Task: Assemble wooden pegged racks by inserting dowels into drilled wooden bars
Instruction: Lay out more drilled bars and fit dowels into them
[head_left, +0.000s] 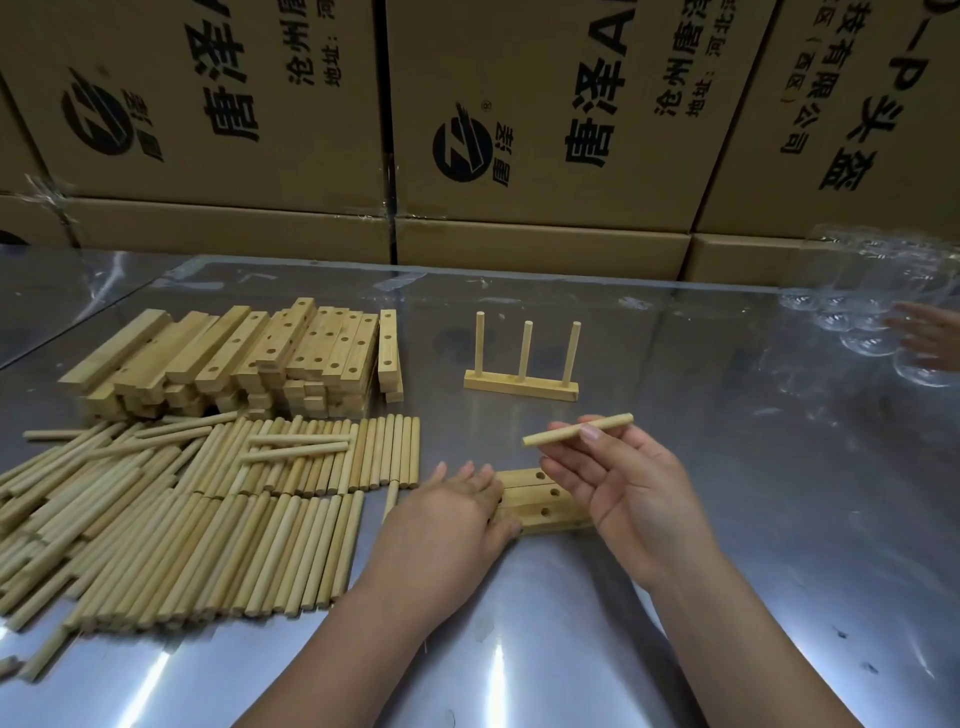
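— What are the hands doing?
— I see the right hand (618, 488) raised above the table (727, 545), pinching a single dowel (576, 429) between thumb and fingertips. The dowel lies nearly level, tipped up a little toward the right, and touches nothing else.
— And the left?
— The left hand (457, 514) lies flat with its fingers straight, resting on the left end of a few drilled bars (545, 501). These lie side by side on the table, just below the right hand. I count three holes showing near their right end, but I cannot tell for certain how many bars there are.
— Anything finished?
— One finished rack (521, 387) stands farther back near the middle of the table. It is a bar with three pegs upright in it, well apart from both hands.
— Stock?
— On the left there is a stack of drilled bars (234, 358) at the back. In front of it is a wide spread of loose dowels (197, 509), its right edge just beside the left hand. Printed cardboard boxes (519, 104) line the far edge. At far right I see clear plastic pieces (872, 312) and another person's hand (930, 332) among them, blurred.
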